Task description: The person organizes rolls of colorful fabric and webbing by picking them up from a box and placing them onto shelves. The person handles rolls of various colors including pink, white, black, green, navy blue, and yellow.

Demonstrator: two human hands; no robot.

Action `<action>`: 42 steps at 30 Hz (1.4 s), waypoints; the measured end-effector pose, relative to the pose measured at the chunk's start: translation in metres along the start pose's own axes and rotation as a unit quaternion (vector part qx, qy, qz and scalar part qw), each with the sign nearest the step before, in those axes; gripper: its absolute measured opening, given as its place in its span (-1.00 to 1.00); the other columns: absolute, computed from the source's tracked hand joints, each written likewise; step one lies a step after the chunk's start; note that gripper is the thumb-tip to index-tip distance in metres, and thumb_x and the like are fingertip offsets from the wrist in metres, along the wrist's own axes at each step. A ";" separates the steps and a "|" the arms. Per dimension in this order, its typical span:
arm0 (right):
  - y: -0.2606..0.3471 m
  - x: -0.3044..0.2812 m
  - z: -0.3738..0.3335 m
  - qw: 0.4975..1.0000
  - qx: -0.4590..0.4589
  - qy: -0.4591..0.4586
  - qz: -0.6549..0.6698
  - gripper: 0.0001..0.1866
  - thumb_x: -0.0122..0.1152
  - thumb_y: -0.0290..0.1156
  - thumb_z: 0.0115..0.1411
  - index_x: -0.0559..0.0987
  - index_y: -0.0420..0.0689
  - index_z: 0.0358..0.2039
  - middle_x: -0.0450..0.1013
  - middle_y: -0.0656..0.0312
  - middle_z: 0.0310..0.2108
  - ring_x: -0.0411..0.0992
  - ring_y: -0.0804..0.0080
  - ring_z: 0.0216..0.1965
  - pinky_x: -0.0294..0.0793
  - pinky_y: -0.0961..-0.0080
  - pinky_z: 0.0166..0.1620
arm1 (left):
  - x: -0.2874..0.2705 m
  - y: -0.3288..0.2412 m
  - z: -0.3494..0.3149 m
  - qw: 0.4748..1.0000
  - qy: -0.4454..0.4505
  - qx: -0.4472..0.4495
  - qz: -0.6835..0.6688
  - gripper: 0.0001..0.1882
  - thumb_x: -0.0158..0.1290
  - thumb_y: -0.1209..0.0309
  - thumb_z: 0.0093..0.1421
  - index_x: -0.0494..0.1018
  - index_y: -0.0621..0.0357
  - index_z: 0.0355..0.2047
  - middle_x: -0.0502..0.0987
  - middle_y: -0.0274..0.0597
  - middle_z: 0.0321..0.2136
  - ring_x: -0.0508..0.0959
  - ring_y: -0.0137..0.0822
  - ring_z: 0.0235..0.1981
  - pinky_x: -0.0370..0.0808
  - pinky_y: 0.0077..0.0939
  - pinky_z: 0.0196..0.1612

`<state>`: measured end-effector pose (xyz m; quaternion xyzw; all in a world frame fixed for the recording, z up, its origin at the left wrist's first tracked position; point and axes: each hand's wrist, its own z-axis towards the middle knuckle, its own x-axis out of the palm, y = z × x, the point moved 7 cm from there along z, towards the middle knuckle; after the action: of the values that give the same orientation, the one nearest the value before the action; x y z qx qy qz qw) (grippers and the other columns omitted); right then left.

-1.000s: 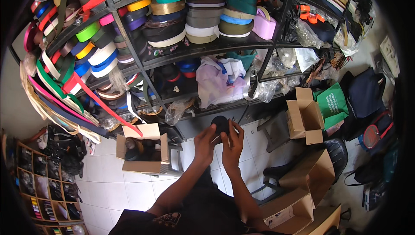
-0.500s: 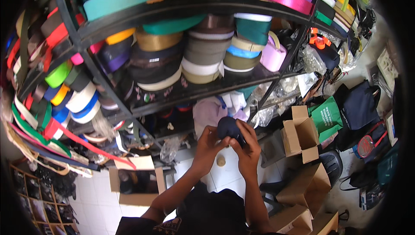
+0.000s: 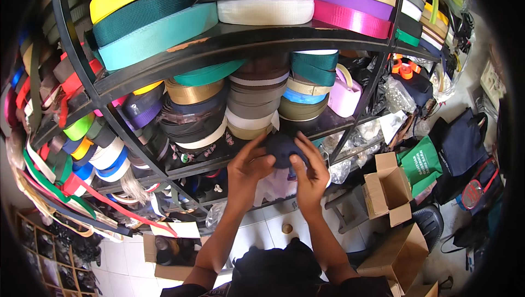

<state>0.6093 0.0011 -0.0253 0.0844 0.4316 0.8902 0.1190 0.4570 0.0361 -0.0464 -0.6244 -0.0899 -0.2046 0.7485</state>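
A small dark blue roll of webbing (image 3: 281,148) is held up between my two hands, in front of the shelf's lower level. My left hand (image 3: 246,170) grips its left side, thumb on the near face. On the opposite side, my right hand (image 3: 310,175) presses it with the thumb in front and the fingers behind. Past the hands stand stacked webbing rolls in grey, white and olive (image 3: 254,106), with teal, beige and blue rolls (image 3: 309,84) beside them. Pale lilac fabric (image 3: 273,187) shows below the roll, partly hidden by my hands.
A black metal shelf (image 3: 246,40) loaded with webbing rolls spans the view. Loose straps (image 3: 65,187) hang at the left. Open cardboard boxes stand on the right (image 3: 399,187) and lower left (image 3: 175,272). A green bag (image 3: 421,163) and dark blue bag (image 3: 462,138) lie far right.
The view has tilted up, showing more of the upper shelf. My hands, still on the dark blue roll, have risen in front of the shelf, with the fingers spread wider around it.
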 end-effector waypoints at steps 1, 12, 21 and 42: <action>0.005 0.000 0.001 0.998 -0.046 -0.021 -0.024 -0.59 0.21 -0.51 0.25 0.49 -0.34 0.10 0.39 -0.06 0.15 0.35 0.27 0.18 0.32 0.41 0.20 | 0.009 0.003 0.001 1.000 -0.004 0.002 0.005 -0.43 0.21 0.45 0.20 0.33 0.23 0.22 0.51 -0.15 -0.11 0.55 -0.41 -0.14 0.53 -0.55 -0.17; -0.058 -0.036 -0.015 0.992 -0.081 0.011 -0.094 -0.33 0.44 -0.62 -0.07 0.47 -0.29 0.12 0.46 -0.05 0.04 0.48 0.09 0.04 0.46 0.33 0.07 | 0.029 0.074 -0.015 0.974 -0.176 0.100 0.100 -0.68 0.23 0.50 0.16 0.43 0.29 -0.09 0.47 -0.11 -0.05 0.55 -0.36 -0.18 0.61 -0.46 -0.17; -0.076 -0.052 0.047 0.992 -0.067 0.079 -0.067 -0.41 0.44 -0.53 -0.06 0.54 -0.20 0.06 0.48 0.02 -0.15 0.48 0.14 -0.13 0.48 0.33 -0.06 | 0.063 0.055 -0.004 0.905 -0.244 0.149 0.316 -0.51 0.29 0.47 0.10 0.44 0.27 0.05 0.45 -0.18 -0.09 0.49 -0.49 -0.35 0.46 -0.64 -0.38; -0.071 -0.026 0.054 0.986 -0.120 0.016 -0.113 -0.53 0.55 -0.39 -0.08 0.58 -0.21 -0.15 0.54 0.08 -0.18 0.50 0.13 -0.13 0.47 0.28 -0.05 | 0.031 0.059 -0.028 0.859 -0.336 0.191 0.337 -0.66 0.15 0.48 0.24 0.48 0.26 0.02 0.56 -0.14 -0.10 0.55 -0.53 -0.38 0.50 -0.68 -0.61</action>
<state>0.6579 0.0765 -0.0499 0.0062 0.3305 0.9174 0.2217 0.5060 0.0109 -0.0930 -0.4922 -0.1573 0.3029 0.8008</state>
